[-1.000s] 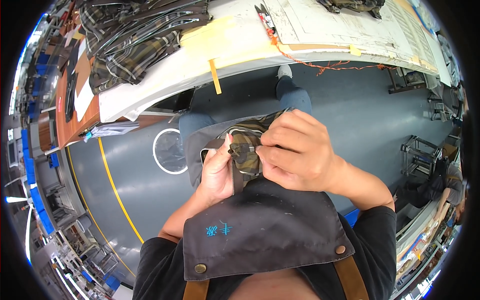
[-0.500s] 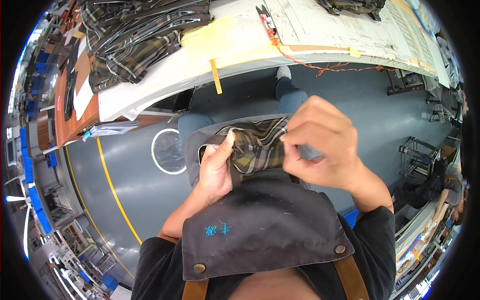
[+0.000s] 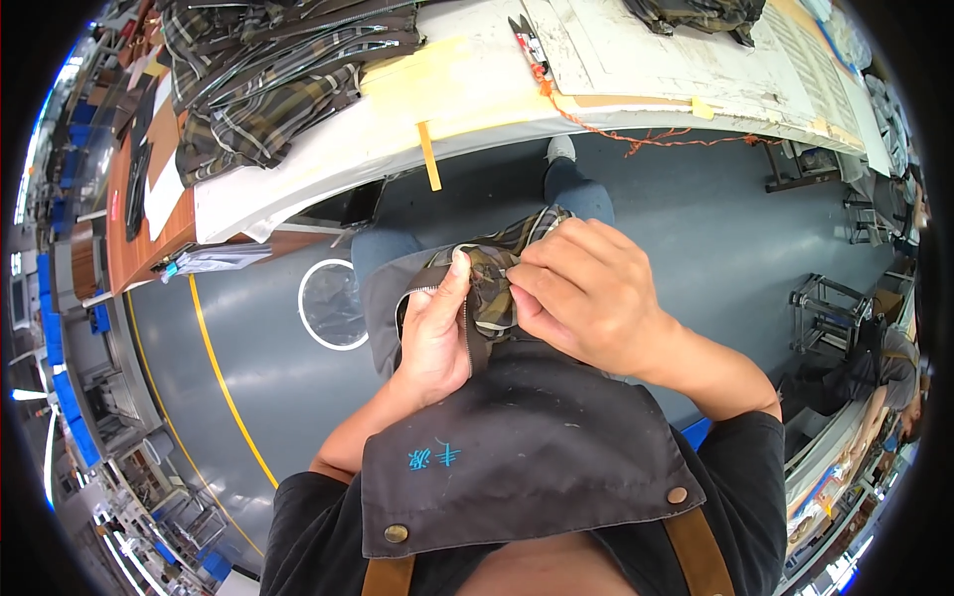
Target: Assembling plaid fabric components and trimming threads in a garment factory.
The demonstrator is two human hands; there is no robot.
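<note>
Over my lap lies a plaid fabric piece (image 3: 494, 301) in olive, brown and cream, with a dark band and a metal zipper (image 3: 465, 328) along its edge. My left hand (image 3: 434, 323) grips it near the zipper, thumb on top and fingers underneath. Close beside the thumb, my right hand (image 3: 586, 288) has thumb and forefinger pinched together at the fabric's surface. Whatever is between those fingertips is too small to make out. A dark apron (image 3: 527, 427) covers my front, and part of the fabric rests on it.
Ahead is a white worktable (image 3: 477, 89) with a pile of plaid zippered pieces (image 3: 288, 79) at its left. Small scissors (image 3: 529, 45) on an orange cord (image 3: 616, 137) lie farther right. A round white-rimmed bin (image 3: 333, 305) stands left of my knees. Another person (image 3: 884, 368) is at far right.
My right hand has come down and left, from above the fabric's right side to the cloth beside my left thumb. My left hand keeps its hold, shifted only slightly.
</note>
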